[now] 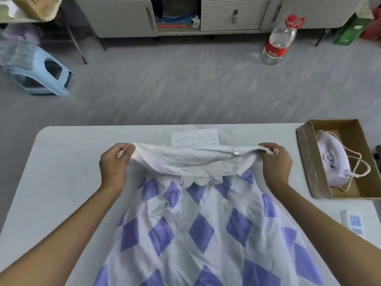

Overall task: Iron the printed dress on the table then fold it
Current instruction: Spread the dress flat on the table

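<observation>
Purple-diamond print: one dress (185, 234) on one table (61, 172), two hands (114, 164) (276, 164) pinching its edge

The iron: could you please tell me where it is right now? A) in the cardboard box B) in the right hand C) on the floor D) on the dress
A: the iron lies inside the open cardboard box, to the right of the dress.

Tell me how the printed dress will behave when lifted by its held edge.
Probably floppy: the dress sags between the left hand and right hand pinching its edge. Likely light, since finger pinches suffice. It may rumple on the table; creases already show.
</observation>
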`<action>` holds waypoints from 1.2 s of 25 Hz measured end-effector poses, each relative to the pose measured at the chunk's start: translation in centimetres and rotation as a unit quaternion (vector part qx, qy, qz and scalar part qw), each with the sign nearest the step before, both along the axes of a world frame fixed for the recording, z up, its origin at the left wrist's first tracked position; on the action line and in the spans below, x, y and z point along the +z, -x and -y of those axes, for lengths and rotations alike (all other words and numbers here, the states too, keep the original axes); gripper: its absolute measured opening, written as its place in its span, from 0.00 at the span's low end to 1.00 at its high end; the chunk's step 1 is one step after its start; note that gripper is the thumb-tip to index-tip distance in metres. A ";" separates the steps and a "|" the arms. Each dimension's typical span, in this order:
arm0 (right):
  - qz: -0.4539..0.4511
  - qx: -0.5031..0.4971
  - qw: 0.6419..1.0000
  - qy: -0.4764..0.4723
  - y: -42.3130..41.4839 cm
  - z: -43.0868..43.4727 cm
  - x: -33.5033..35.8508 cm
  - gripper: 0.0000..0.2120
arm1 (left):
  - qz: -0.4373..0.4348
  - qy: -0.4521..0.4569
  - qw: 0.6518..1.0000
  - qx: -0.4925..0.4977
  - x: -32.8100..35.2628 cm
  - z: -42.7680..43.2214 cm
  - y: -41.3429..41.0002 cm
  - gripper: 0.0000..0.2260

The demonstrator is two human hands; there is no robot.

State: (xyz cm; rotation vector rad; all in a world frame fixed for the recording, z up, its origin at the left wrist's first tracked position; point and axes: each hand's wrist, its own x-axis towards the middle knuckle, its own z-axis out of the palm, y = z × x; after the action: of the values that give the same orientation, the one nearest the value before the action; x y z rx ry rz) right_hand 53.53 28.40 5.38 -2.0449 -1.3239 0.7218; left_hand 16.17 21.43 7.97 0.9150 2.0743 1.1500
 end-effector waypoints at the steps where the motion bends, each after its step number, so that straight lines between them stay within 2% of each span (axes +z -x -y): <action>1: -0.017 -0.008 1.000 -0.004 0.6 -3.0 -1.2 0.10 | 0.008 -0.005 0.999 0.040 -1.3 -3.3 0.3 0.03; 2: -0.041 -0.019 0.999 -0.004 1.1 -5.5 -3.0 0.12 | 0.011 0.006 0.997 0.070 -3.0 -6.5 0.7 0.04; 4: -0.080 -0.011 0.996 0.024 2.4 -8.2 -6.6 0.20 | 0.008 0.087 0.993 0.083 -7.0 -10.3 0.9 0.20; 6: -0.048 0.061 0.995 0.069 3.4 -7.6 -11.9 0.31 | -0.076 0.195 0.978 -0.003 -12.3 -10.2 0.1 0.31; 7: 0.005 0.108 0.991 0.082 3.9 -6.2 -14.3 0.34 | -0.133 0.224 0.962 -0.077 -14.8 -8.8 -0.7 0.32; 9: 0.105 0.171 0.977 0.076 4.2 -3.0 -17.7 0.32 | -0.197 0.237 0.931 -0.195 -18.3 -5.4 -2.0 0.32; 10: 0.126 0.163 0.976 0.075 4.3 -1.9 -18.4 0.32 | -0.192 0.225 0.931 -0.214 -19.3 -4.1 -2.4 0.33; 12: 0.124 0.103 0.984 0.081 4.1 -0.8 -18.3 0.33 | -0.118 0.187 0.962 -0.161 -19.5 -2.8 -2.7 0.36; 13: 0.116 0.078 0.986 0.090 4.0 -0.4 -17.9 0.34 | -0.059 0.187 0.974 -0.113 -19.2 -2.4 -2.6 0.35; 15: 0.119 0.066 0.985 0.110 3.5 0.9 -17.2 0.36 | 0.037 0.242 0.967 -0.065 -18.6 -0.9 -2.0 0.28; 17: 0.158 0.077 0.973 0.149 2.9 3.0 -16.5 0.35 | 0.025 0.319 0.940 -0.121 -18.3 1.2 -1.0 0.22; 19: 0.163 0.089 0.965 0.187 2.3 4.6 -15.9 0.24 | 0.044 0.332 0.931 -0.144 -18.1 2.6 -0.4 0.24; 21: 0.115 0.088 0.968 0.204 2.0 4.8 -15.7 0.15 | 0.069 0.289 0.950 -0.094 -18.0 3.0 -0.3 0.26; 23: 0.062 0.073 0.974 0.204 2.1 4.3 -15.6 0.11 | 0.082 0.270 0.957 -0.063 -17.9 3.1 -0.4 0.23; 24: 0.039 0.063 0.976 0.204 2.3 3.9 -15.7 0.13 | 0.107 0.270 0.956 -0.051 -17.8 3.0 -0.3 0.20; 27: -0.015 0.041 0.976 0.212 3.6 2.6 -15.3 0.29 | 0.211 0.287 0.934 -0.040 -18.2 1.7 0.3 0.17; 30: 0.006 0.083 0.968 0.236 4.2 2.2 -15.3 0.33 | 0.184 0.274 0.940 -0.090 -18.6 1.5 0.1 0.11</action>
State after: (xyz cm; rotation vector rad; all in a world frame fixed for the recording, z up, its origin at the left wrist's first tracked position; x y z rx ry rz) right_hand 49.32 26.23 -9.97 -2.3166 -1.4464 1.1965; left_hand 16.05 19.90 -10.67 0.5507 1.8101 0.5412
